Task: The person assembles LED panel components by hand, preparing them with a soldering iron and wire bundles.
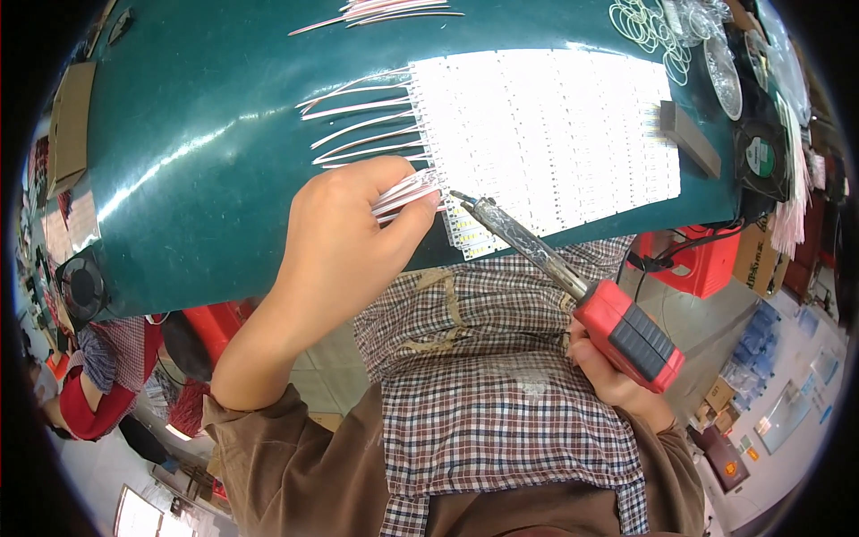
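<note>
My left hand (344, 228) pinches a small bundle of thin white and reddish wires (407, 195) at the left edge of a white panel of LED strip boards (546, 134). My right hand (608, 371) grips a soldering iron (631, 336) with a red and black handle. The iron's metal barrel slants up and left, and its tip is close to the board edge beside my left fingertips; whether it touches cannot be made out. Farther up the same edge, several wires (362, 112) stick out to the left, seemingly attached to the boards.
More loose wires (385, 11) lie at the far edge of the green table (197, 179). A grey bar (689, 139) rests on the panel's right end. Right of it are a fan (761, 157) and coiled pale wire (649, 31). Another person (94, 385) sits at the left.
</note>
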The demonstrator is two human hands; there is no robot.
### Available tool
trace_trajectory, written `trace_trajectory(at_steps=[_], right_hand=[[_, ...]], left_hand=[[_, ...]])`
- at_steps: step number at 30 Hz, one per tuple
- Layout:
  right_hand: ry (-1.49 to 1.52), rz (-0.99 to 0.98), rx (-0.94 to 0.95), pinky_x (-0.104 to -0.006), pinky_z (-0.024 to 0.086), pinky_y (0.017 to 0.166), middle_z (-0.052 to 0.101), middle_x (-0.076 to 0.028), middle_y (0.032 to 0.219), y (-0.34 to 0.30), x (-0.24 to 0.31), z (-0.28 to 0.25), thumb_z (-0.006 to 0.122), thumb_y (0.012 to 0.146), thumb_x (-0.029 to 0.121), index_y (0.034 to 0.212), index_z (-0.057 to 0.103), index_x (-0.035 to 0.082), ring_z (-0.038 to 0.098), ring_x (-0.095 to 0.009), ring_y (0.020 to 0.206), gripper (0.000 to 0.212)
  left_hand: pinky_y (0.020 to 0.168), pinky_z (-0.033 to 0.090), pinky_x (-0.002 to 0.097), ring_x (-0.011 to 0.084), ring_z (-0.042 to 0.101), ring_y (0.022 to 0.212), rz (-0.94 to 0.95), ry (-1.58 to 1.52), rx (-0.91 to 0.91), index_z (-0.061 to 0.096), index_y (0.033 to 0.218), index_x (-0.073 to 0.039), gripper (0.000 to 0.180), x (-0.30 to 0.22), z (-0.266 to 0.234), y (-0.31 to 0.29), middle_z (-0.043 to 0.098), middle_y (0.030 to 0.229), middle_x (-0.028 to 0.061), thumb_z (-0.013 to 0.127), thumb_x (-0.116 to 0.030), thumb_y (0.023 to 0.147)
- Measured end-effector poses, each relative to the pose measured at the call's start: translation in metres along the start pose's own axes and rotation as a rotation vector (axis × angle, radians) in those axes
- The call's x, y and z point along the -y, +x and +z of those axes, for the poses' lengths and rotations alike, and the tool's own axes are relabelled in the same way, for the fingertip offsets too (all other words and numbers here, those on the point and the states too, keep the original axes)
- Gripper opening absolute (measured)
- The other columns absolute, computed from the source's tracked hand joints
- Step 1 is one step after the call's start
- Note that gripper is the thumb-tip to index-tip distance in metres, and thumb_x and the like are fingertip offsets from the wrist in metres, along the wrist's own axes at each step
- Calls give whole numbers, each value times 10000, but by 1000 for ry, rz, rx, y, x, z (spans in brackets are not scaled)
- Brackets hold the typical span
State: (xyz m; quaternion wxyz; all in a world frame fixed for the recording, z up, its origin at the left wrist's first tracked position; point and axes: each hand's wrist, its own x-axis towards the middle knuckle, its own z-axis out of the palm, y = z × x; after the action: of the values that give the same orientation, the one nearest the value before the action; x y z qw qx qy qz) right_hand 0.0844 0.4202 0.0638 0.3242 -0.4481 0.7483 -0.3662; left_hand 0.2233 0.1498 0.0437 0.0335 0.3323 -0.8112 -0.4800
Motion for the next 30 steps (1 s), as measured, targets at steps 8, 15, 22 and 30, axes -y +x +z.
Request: trace_trajectory(at_steps=[8, 15, 22, 30], right_hand=[[-18, -19, 52, -344, 531, 545, 653, -130, 804, -2, -5, -1, 776, 735, 48, 946, 672, -17, 663, -276, 630, 244], [46, 25, 16, -333, 527, 550, 660, -126, 824, -6, -6, -2, 767, 758, 52, 954, 672, -11, 666, -266, 636, 228], [74, 66, -9, -324, 515, 539, 663, -124, 824, -10, -8, 0, 763, 771, 60, 963, 674, -10, 666, -255, 633, 223], [70, 76, -11, -319, 508, 531, 659, -117, 813, -10, -7, -1, 759, 781, 76, 970, 676, -11, 657, -245, 617, 224]], left_hand=[[552, 451, 368, 304, 589, 576, 5, -4, 1, 643, 774, -6, 178, 2, 1, 0, 605, 663, 149, 680, -162, 851], [572, 415, 228, 58, 557, 631, -81, -179, 36, 634, 830, 13, 207, 3, -2, -3, 611, 668, 13, 673, -159, 938], [567, 402, 226, 49, 523, 630, -60, -196, 55, 629, 851, -1, 158, 7, -2, -4, 597, 695, 4, 679, -132, 923], [566, 404, 229, 50, 505, 631, -7, -52, 34, 633, 854, 9, 139, 7, 0, -4, 592, 706, 5, 706, -106, 882]])
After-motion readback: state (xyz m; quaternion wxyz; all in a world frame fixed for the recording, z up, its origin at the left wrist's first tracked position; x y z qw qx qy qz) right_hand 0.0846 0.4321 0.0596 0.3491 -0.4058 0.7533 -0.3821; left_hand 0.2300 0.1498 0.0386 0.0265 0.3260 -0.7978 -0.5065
